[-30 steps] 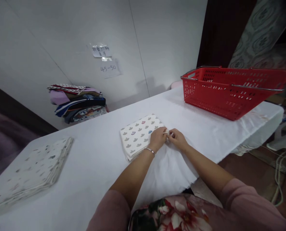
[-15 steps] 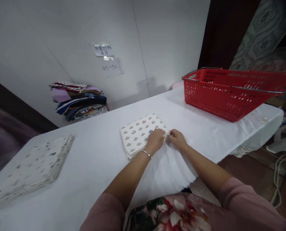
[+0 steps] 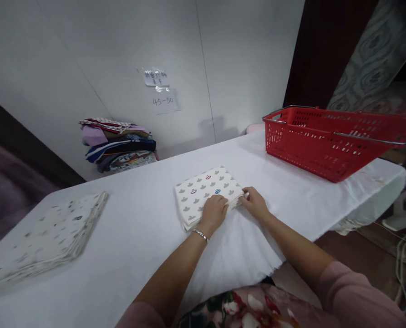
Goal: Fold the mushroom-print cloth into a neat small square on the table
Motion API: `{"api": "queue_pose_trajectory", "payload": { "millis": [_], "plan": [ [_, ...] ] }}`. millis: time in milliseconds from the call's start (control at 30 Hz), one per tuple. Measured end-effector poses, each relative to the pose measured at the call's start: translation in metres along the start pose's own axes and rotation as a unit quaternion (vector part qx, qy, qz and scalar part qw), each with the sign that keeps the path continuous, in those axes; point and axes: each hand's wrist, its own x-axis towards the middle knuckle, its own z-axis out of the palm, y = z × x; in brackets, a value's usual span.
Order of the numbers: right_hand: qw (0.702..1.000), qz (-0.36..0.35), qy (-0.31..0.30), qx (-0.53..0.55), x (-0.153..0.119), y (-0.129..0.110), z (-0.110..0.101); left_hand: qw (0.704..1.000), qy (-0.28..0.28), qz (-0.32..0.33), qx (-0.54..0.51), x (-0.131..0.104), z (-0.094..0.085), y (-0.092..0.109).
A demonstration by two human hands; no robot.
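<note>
A folded white cloth (image 3: 199,193) with grey, red and blue printed motifs lies on the table in front of me, its layers showing along the near edge. My left hand (image 3: 215,213) is curled over that near edge, fingers on top of the print. At the right corner, my right hand (image 3: 255,201) pinches the stacked layers between thumb and fingers. The underside of the cloth and part of my left thumb are hidden.
A larger folded printed cloth (image 3: 53,232) lies at the table's left. The red plastic basket (image 3: 301,152) with metal handles stands at the right. Stacked folded fabrics (image 3: 121,145) sit by the wall beyond the white-covered table (image 3: 138,218). Paper signs (image 3: 164,101) hang on the wall.
My left hand has slid along the cloth's near edge, toward the left and nearer to me. My right hand stays at the right corner. The view has tilted slightly.
</note>
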Motion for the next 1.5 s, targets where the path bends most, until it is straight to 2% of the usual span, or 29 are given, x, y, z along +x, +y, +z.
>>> {"api": "queue_pose_trajectory", "payload": {
  "millis": [167,267,567,733,900,1067,1167,1267,1367,1500],
  "plan": [
    [1.0,-0.001,-0.011,-0.013,0.002,0.005,0.0,1.0,-0.001,-0.004,-0.016,0.0,-0.004,-0.001],
    [1.0,0.015,-0.018,-0.014,0.002,0.01,0.0,0.999,0.015,-0.031,-0.011,-0.009,-0.01,-0.008],
    [0.999,-0.004,-0.017,-0.027,0.001,0.01,-0.004,0.986,0.103,-0.131,-0.008,-0.085,-0.032,-0.038],
    [0.998,-0.007,-0.032,-0.047,0.0,0.015,-0.002,0.976,0.115,-0.172,-0.065,-0.105,-0.036,-0.043],
    [0.997,-0.022,-0.026,-0.065,0.0,0.021,0.002,0.975,0.112,-0.175,-0.083,-0.098,-0.045,-0.038],
    [0.995,-0.045,-0.05,-0.067,0.004,0.019,0.0,0.977,0.144,-0.155,-0.031,-0.063,-0.052,-0.031],
    [0.993,-0.046,-0.062,-0.086,0.006,0.019,-0.006,0.986,0.085,-0.144,0.004,-0.041,-0.042,-0.033],
    [0.99,-0.031,-0.064,-0.118,0.007,0.023,-0.009,0.985,0.005,-0.168,0.027,-0.034,-0.026,-0.04],
    [0.988,-0.014,-0.075,-0.137,0.005,0.03,-0.008,0.984,-0.005,-0.173,0.038,-0.039,-0.013,-0.044],
    [0.988,-0.02,-0.082,-0.126,0.003,0.034,-0.006,0.985,-0.004,-0.166,0.037,-0.046,-0.009,-0.045]
  ]
}}
